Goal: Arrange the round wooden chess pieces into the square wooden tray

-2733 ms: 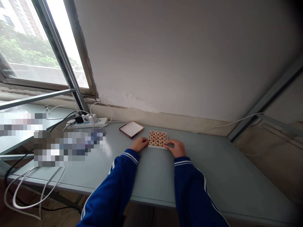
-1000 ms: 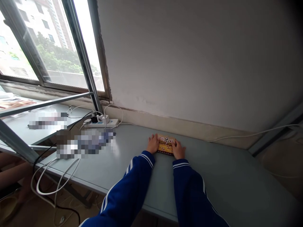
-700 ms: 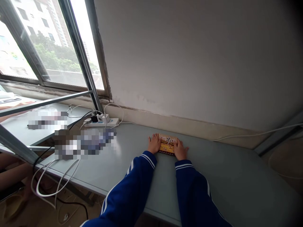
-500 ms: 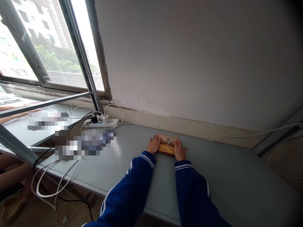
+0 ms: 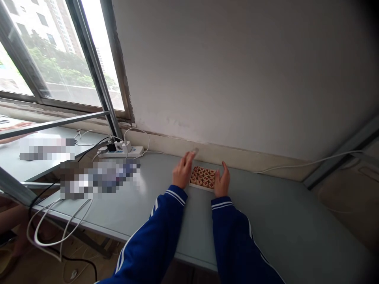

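Observation:
A shallow pale box of Chinese chess pieces [image 5: 201, 178] lies on the grey desk, its round wooden discs with red characters set in rows. To its left, my left hand [image 5: 182, 172] is raised a little above the desk. Its fingers point up and away, held close together, with a small blurred spot at their tips that I cannot make out. My right hand [image 5: 222, 181] stands on edge at the box's right side, thumb and fingers apart, covering that end of the box. No printed cover shows on the box.
A white power strip [image 5: 130, 152] with plugs and cables sits at the back left against the wall. Blurred-out items [image 5: 114, 175] lie left on the desk [image 5: 154, 205]. Looped white cables [image 5: 44, 236] hang over the front edge. Another person's arm [image 5: 17, 130] rests on the neighbouring desk.
The printed cover that both hands held is gone from view, and the chess pieces now show. My left hand has risen off to the left; my right hand has turned on edge.

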{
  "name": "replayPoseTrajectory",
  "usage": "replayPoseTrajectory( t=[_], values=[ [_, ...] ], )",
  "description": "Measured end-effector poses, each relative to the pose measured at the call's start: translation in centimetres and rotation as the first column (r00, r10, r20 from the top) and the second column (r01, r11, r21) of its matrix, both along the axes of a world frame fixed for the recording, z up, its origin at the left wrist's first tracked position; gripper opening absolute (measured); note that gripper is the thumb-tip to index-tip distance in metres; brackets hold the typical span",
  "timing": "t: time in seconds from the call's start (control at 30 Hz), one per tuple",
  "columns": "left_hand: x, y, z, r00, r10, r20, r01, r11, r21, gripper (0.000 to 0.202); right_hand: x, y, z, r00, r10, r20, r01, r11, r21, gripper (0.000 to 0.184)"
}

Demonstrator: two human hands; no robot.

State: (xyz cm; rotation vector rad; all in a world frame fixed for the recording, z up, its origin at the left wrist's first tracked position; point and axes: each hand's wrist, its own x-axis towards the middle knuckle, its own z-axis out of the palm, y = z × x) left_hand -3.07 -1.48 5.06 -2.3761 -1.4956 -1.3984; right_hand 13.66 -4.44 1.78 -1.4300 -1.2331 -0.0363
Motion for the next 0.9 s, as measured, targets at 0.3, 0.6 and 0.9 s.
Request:
replayPoseTrajectory(
  t=[0.3,0.6,0.9],
  values=[
    [-1.3,2.6,-1.6,0.934,0.219,-0.282,-0.204,0.975,0.083,0.060,2.8,2.5,-3.2,0.993,0.044,-0.108,-0.076,0.945,-0.317,0.048],
    [0.9,4.9,-5.2,0.988,-0.154,-0.031,0.143,0.963,-0.229,0.037,3.5,3.1,-3.7,0.995,0.098,-0.006,-0.094,0.926,-0.367,0.039],
    [1.0,5.8,-5.8,0.908,-0.233,0.348,0.393,0.761,-0.516,0.036,3.7,2.5,-3.1,0.984,0.167,0.056,-0.136,0.923,-0.361,0.031]
  ],
)
